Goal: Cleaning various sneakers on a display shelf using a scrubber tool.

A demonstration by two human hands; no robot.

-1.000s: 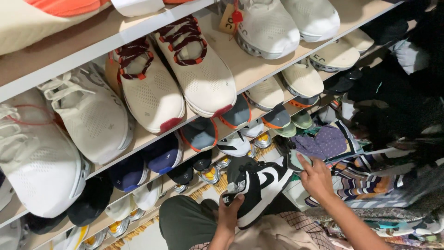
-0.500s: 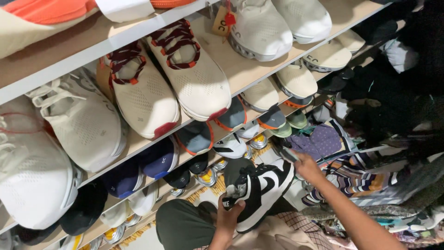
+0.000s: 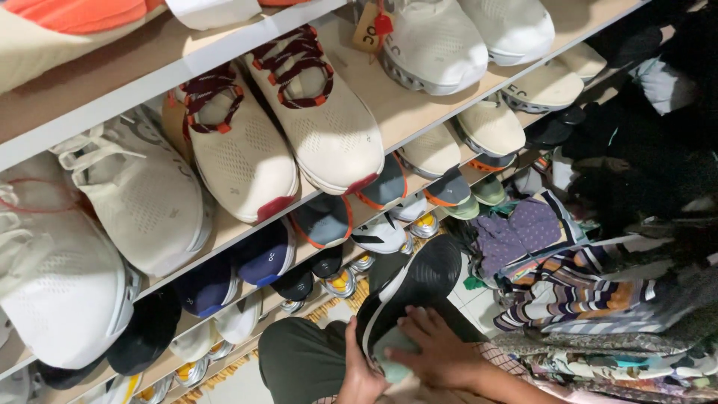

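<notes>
A black and white sneaker [image 3: 415, 283] is turned so its black sole faces up, over my lap near the bottom middle. My left hand [image 3: 359, 370] grips the shoe's heel end from below. My right hand [image 3: 434, 352] presses a pale green cloth [image 3: 390, 349] against the sole near the heel. Both hands touch the shoe.
Slanted wooden shelves [image 3: 404, 105] hold several cream, white, grey and dark sneakers, among them a cream pair with dark red laces [image 3: 284, 120]. Patterned and dark clothes [image 3: 568, 277] hang at the right. My dark green trouser leg [image 3: 299, 359] is below.
My right hand came back from the hanging clothes with a pale cloth and now presses it on the shoe. The sneaker has been turned sole up.
</notes>
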